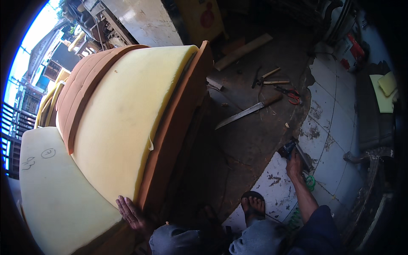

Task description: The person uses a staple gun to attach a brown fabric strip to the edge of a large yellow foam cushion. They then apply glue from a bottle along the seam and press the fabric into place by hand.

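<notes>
My left hand (131, 213) lies with its fingers stretched out on the near corner of a large yellow foam sheet (127, 97), where a pale greenish foam piece (63, 187) meets it. The yellow sheet covers the seat of a curved sofa frame, along a reddish-brown front rail (178, 119). A thick band of brown foam (91, 80) curves along the sheet's far left side. Out to the right, low near the tiles, my right hand (294, 166) is wrapped around a dark staple gun (289, 148). Part of its green coiled air hose (310, 183) shows beside my forearm.
On the dark floor lie a long knife (242, 114), red-handled scissors (293, 95), a hammer (267, 75) and a wooden board (243, 52). White tiles (327, 123) run along the right. Carved dark furniture (369, 157) and yellow foam offcuts (384, 89) stand at the right edge.
</notes>
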{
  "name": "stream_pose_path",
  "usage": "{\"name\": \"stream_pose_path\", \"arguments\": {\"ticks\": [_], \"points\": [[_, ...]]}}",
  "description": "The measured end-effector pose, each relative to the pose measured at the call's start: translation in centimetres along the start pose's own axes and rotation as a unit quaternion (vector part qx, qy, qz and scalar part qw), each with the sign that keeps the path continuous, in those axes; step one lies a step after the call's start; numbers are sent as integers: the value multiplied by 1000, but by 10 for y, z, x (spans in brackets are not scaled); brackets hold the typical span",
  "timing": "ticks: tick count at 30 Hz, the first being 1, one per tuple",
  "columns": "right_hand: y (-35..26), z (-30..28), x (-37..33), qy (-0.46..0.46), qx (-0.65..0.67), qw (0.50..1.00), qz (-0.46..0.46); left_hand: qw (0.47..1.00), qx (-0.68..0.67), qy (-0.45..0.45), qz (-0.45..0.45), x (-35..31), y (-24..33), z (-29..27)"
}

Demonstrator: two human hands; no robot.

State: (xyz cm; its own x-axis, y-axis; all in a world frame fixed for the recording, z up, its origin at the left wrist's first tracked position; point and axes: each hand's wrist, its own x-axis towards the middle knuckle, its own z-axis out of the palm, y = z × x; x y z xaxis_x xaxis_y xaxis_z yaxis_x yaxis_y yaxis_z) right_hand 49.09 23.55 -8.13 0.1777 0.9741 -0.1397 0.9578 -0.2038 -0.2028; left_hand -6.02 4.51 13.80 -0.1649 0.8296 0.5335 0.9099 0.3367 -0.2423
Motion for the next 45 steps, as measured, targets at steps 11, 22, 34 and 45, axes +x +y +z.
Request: {"name": "stream_pose_path", "arguments": {"ticks": [11,22,34,45], "points": [[-189,-37,-10,-133,70,971,-188,992,-109,4,-71,7,8,-9],[-229,-44,152,-181,-46,957,-224,997,-21,75,8,-6,0,8],[-2,-1,325,-36,-108,993,-31,990,-90,-55,-95,23,14,-44],[16,2,380,-24,-101,990,-98,962,-248,-99,-52,245,214,-7]]}}
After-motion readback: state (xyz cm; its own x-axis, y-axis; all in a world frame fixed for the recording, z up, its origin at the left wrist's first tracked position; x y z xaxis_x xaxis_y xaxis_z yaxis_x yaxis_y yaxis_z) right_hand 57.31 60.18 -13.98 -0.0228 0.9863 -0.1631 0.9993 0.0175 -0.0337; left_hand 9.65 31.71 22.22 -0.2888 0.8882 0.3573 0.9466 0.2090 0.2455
